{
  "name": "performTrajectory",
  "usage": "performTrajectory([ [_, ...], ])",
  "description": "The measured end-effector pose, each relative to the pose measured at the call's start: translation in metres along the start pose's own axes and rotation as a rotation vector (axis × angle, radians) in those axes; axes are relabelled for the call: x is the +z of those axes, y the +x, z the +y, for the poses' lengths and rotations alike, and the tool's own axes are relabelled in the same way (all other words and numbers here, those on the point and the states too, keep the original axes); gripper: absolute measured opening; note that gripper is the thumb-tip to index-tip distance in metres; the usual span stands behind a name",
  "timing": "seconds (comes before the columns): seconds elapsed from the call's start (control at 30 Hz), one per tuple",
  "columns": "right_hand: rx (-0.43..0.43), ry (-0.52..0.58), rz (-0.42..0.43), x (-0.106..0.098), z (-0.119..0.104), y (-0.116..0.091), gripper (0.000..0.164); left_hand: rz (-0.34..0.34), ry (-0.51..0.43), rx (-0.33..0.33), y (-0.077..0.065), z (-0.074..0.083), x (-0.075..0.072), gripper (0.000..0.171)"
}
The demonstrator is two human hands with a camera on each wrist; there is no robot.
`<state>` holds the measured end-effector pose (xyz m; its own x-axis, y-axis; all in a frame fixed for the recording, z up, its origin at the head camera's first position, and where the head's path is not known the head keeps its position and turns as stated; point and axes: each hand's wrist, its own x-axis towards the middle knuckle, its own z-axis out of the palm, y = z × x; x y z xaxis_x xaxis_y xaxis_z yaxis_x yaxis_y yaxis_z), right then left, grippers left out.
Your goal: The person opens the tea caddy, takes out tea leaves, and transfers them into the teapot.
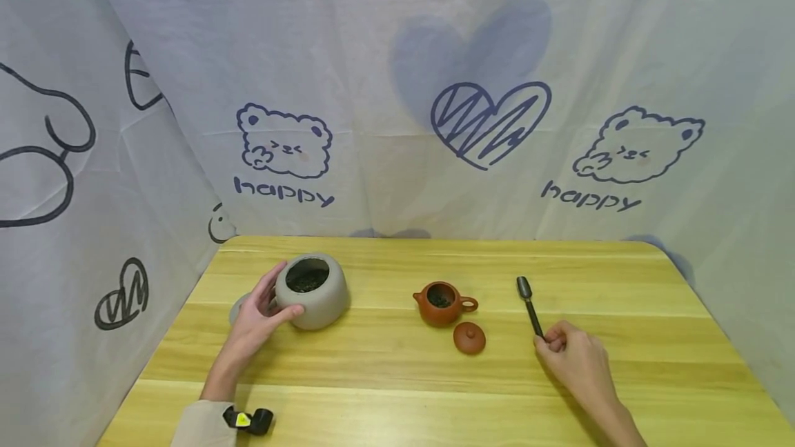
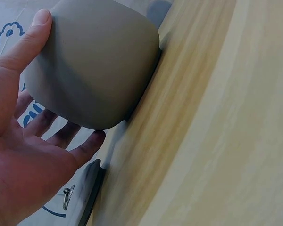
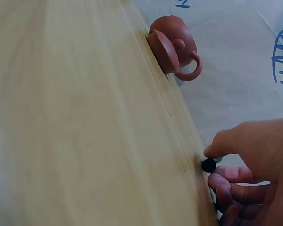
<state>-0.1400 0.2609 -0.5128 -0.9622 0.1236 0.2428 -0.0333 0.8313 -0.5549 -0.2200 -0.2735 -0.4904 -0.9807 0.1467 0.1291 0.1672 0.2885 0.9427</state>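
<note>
At the left, my left hand (image 1: 251, 319) holds a round grey jar (image 1: 319, 302), thumb on the near side and fingers around the far left side. Dark tea leaves (image 1: 307, 280) show through its mouth. Partly behind that hand lies a grey lid (image 1: 237, 308); the left wrist view shows a metal ring on the lid (image 2: 82, 193). My right hand (image 1: 577, 357) pinches the black handle of a small tea scoop (image 1: 525, 290) at its end, low over the table. Between the hands stands an uncovered reddish-brown teapot (image 1: 435, 314) with dark leaves inside.
The teapot's lid (image 1: 468, 339) lies knob up in front of the pot. All this is on a light wooden table (image 1: 397, 392). A printed white cloth (image 1: 385, 88) hangs behind the table and at its sides. A black device (image 1: 251, 421) sits on the left sleeve.
</note>
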Motion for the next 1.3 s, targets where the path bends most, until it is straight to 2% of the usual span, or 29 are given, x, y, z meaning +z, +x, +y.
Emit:
performTrajectory([
  [0.53, 0.014, 0.006, -0.020, -0.003, -0.001, 0.001, 0.018, 0.003, -0.008, -0.006, -0.001, 0.003, -0.001, 0.090],
  [0.77, -0.007, 0.012, 0.026, -0.003, -0.003, 0.001, 0.017, 0.000, 0.021, 0.007, 0.000, 0.006, -0.002, 0.089],
  [1.03, -0.126, 0.052, 0.131, -0.005, -0.008, 0.001, 0.016, 0.044, 0.091, 0.071, 0.000, 0.026, 0.004, 0.083],
  [1.3, -0.177, 0.165, 0.097, -0.008, -0.020, 0.003, 0.015, 0.107, 0.227, 0.202, -0.001, 0.052, 0.016, 0.076],
])
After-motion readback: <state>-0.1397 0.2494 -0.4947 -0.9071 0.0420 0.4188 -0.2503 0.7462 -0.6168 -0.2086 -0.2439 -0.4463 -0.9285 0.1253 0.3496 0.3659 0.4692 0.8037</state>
